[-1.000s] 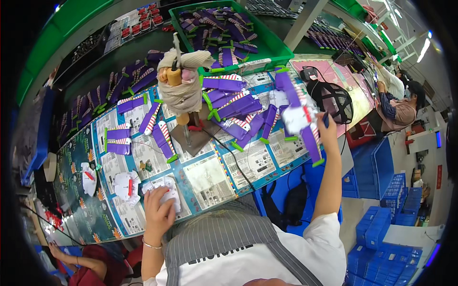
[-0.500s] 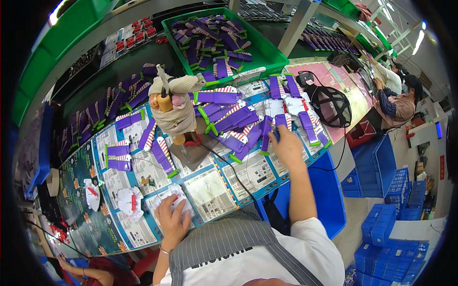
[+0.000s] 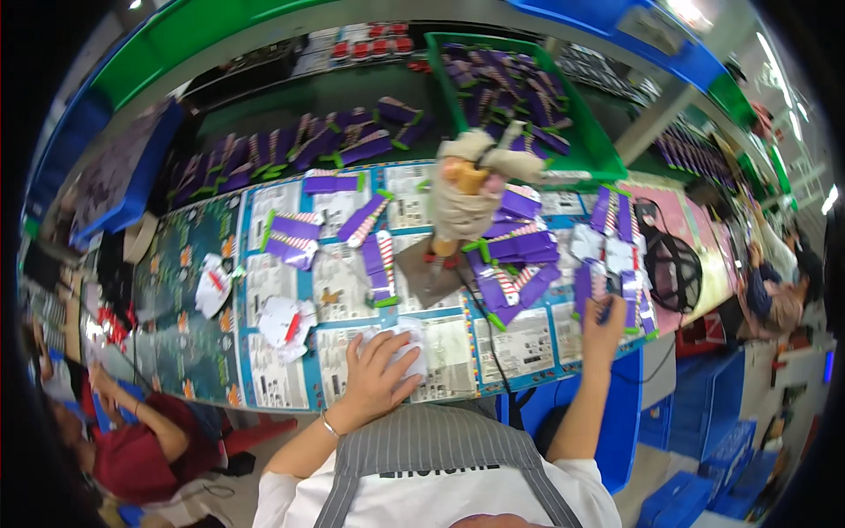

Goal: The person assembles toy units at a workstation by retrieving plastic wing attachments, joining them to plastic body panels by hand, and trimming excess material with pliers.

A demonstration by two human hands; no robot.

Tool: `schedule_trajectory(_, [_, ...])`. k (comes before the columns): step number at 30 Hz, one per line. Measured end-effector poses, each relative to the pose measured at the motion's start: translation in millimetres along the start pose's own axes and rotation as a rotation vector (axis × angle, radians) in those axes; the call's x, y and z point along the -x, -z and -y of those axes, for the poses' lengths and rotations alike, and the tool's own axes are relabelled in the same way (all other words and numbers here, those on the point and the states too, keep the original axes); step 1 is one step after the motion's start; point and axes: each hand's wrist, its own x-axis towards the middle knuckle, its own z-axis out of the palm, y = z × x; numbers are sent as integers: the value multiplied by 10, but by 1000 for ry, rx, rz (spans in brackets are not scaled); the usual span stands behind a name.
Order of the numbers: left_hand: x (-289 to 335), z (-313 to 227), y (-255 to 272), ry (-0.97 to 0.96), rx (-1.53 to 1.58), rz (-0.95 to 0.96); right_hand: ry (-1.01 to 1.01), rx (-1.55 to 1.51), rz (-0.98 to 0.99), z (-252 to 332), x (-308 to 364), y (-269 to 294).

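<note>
My left hand (image 3: 380, 370) rests with fingers spread on a white moulded part (image 3: 412, 341) at the table's near edge. To the right, my right hand (image 3: 604, 330) is closed around a small dark blue thing, mostly hidden by the fingers. Its fingertips are beside a flat purple piece with a striped edge (image 3: 584, 283), next to white parts (image 3: 607, 248). A heap of similar purple, green-tipped pieces (image 3: 521, 246) lies between my hands, farther back. Before it stands a cloth-wrapped fixture (image 3: 459, 207) on a dark metal base (image 3: 427, 275).
At the back, a green crate (image 3: 607, 158) holds many purple pieces. More purple pieces (image 3: 290, 150) line a dark belt. White parts with red bits (image 3: 287, 327) lie at left. A black mesh frame (image 3: 673, 271) is at right, a blue bin (image 3: 625, 414) below. Other people sit on both sides.
The view has swung left, so the table appears farther right. My right hand still grips the dark blue thing near the purple pieces; my left stays on the white part.
</note>
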Motion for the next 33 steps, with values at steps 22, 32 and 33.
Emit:
schedule_trajectory(22, [191,89,-14,109,125,-282,644,-417,883,1198,729,-141])
schedule_trajectory(32, [149,126,-105,712,1132,-56,1143,-115,733,1153,876,-590])
schedule_trajectory(33, [123,120,-43,670,1104,-32,1177,-101,698,1193,834,-588])
